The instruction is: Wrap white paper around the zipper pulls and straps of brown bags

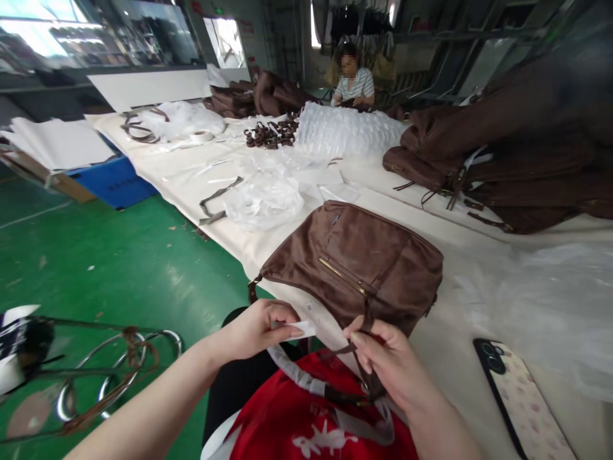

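A brown bag [378, 249] with a gold zipper lies on the near edge of the table. My left hand [268, 324] pinches a small white strip [305, 329] between thumb and fingers, left of the bag's lower edge. Thin brown straps at the bag's near side are held in my right hand [380, 345], its fingers closed on them. Below both hands, a handle wrapped in white material [292, 370] curves over my red apron [287, 421].
A phone [527, 402] lies at the right of the table [460, 351]. Brown bags [527, 160] are piled at right. Clear plastic [263, 198] lies beyond the bag. A seated person [355, 83] is at the far side. Metal rings [115, 370] stand at lower left.
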